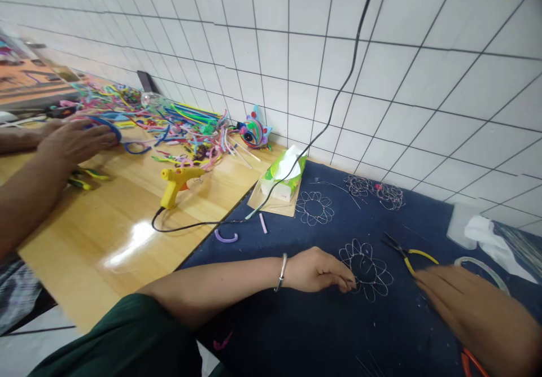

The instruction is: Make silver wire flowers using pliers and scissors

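Your left hand (319, 272): fingers pinched on the wire flower (375, 272) at its edge. Your right hand (470, 303): blurred, can't tell finger grip; yellow-handled pliers (405, 251) beside its fingertips.

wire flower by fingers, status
Left hand: fingers at edge of wire flower. Right hand: blurred, at yellow-handled pliers. Wire flower: on dark blue cloth, pliers clear.

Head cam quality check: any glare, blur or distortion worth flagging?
Head view: white glare patch on the glossy light-brown wooden tabletop; head view: bare right hand smeared, probably motion blur, while the bare left hand with a silver metal bangle looks sharper; head view: white wall tiles stretch and skew toward the upper corners, suggesting wide-angle distortion.
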Motion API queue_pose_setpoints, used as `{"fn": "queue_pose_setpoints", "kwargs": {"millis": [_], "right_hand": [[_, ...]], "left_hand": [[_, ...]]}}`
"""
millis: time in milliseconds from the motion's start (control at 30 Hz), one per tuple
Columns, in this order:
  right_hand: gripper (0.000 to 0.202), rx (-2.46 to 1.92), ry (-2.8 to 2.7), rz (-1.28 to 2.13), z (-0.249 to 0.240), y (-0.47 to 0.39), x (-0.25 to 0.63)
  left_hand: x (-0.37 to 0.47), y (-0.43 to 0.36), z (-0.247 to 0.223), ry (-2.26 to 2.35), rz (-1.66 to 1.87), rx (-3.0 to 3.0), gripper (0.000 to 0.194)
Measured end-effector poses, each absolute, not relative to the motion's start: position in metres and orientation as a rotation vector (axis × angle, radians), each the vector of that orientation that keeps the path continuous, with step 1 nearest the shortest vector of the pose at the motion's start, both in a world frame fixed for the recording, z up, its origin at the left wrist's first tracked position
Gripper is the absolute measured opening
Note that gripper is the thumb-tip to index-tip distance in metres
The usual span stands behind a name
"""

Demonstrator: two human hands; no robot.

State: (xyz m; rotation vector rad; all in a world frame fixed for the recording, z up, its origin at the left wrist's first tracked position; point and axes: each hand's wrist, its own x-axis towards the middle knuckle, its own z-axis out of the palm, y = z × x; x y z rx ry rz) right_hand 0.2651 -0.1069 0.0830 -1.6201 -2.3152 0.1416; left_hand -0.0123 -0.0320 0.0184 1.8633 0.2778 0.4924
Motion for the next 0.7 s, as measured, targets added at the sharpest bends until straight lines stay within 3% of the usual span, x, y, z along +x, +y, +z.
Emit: {"fn": "queue_pose_setpoints", "kwargs": {"millis": [100,300,700], "right_hand": [[0.025,-1.237,-2.778,-0.033,0.082,-0.037,0.204],[0.022,-0.765,-3.012,-0.380,0.049,0.057,0.091],[0.023,-0.466,-3.151,-0.449,0.032,0.089,0.066]], "left_hand": [[-0.015,-0.036,0.019,0.195,0.467,1.920,0.036],[-0.019,-0.032,0.013,0.138,0.411,2.034,0.043],[-0.021,-0.026,0.011,0.113,0.375,2.064,0.042]]}}
